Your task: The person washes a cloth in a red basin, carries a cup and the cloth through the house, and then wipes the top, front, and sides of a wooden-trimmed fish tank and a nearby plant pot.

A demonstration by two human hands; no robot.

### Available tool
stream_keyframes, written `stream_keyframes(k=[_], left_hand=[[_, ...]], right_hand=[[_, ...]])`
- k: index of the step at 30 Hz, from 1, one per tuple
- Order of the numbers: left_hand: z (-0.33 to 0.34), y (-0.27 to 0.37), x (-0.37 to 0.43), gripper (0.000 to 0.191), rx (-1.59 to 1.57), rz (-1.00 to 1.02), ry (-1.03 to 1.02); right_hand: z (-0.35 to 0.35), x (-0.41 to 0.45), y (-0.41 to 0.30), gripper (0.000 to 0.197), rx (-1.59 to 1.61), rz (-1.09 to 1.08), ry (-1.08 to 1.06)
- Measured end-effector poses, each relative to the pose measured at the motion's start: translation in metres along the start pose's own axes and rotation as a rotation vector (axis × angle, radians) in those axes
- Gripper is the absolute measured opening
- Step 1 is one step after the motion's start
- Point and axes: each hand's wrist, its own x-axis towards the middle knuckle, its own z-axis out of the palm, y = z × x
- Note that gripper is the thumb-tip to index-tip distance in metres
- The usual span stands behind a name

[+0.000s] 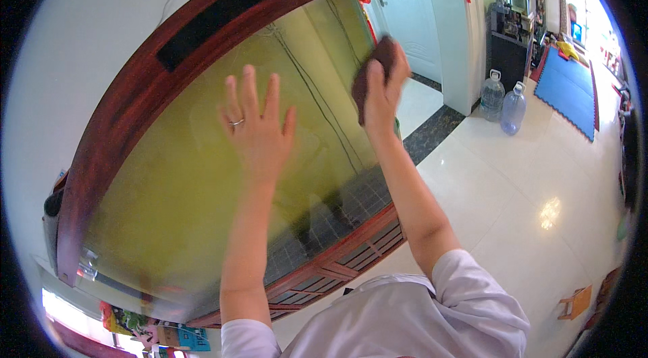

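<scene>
Before me stands a large fish tank (167,196) with a dark red wooden frame and murky yellow-green contents behind its glass. My left hand (260,130), a ring on one finger, is spread with its fingers apart over the front pane. Whether it touches the glass I cannot tell. My right hand (387,87) grips a dark brown cloth or sponge (373,72) at the right edge of the pane. Its fingers wrap around the far side, and the thumb lies on the near face. The hand is slightly blurred.
Wooden lattice panels (349,262) run below the tank. A pale blue door (407,19) stands to the right, and two large plastic bottles (514,110) are on the tiled floor (496,191). Farther off lie blue foam mats (567,90). A small wooden stool (576,302) sits lower right.
</scene>
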Motion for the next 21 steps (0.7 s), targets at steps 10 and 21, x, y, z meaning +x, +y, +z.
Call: stream_keyframes(k=[10, 21], left_hand=[[0.034, -0.02, -0.015, 0.067, 0.163, 0.056, -0.001], [0.036, -0.014, -0.005, 0.056, 0.25, 0.097, 0.132]], right_hand=[[-0.007, -0.038, 0.076, 0.049, -0.53, -0.209, -0.063], [-0.185, -0.297, 0.204, 0.064, -0.693, 0.97, 0.167]])
